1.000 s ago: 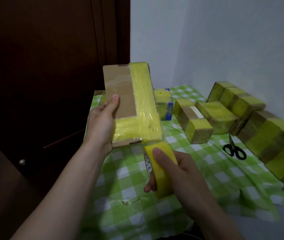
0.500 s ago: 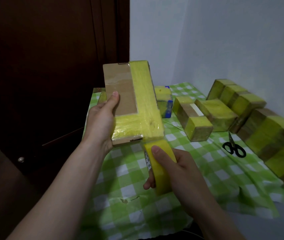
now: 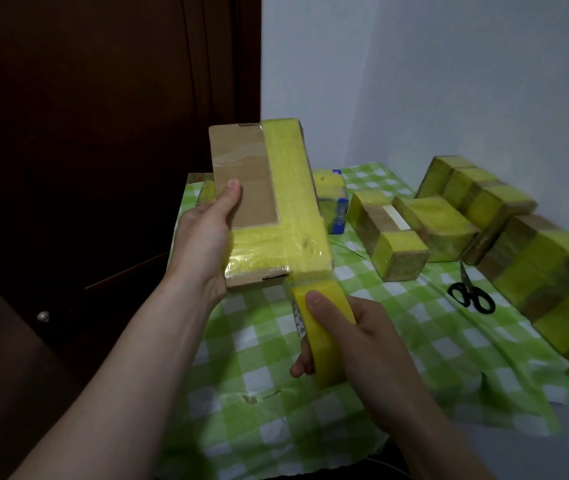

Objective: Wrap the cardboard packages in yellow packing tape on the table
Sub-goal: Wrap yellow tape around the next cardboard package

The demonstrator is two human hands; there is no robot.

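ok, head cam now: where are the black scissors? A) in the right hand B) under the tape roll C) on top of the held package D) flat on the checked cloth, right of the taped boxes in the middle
D: the black scissors lie flat on the checked cloth, while the right hand holds the tape roll and the left hand holds the package.

You hold a flat cardboard package (image 3: 245, 188) tilted above the worktop, yellow tape forming an L across its face. The yellow tape roll (image 3: 324, 336) stands on edge just below its lower right corner, strip attached.
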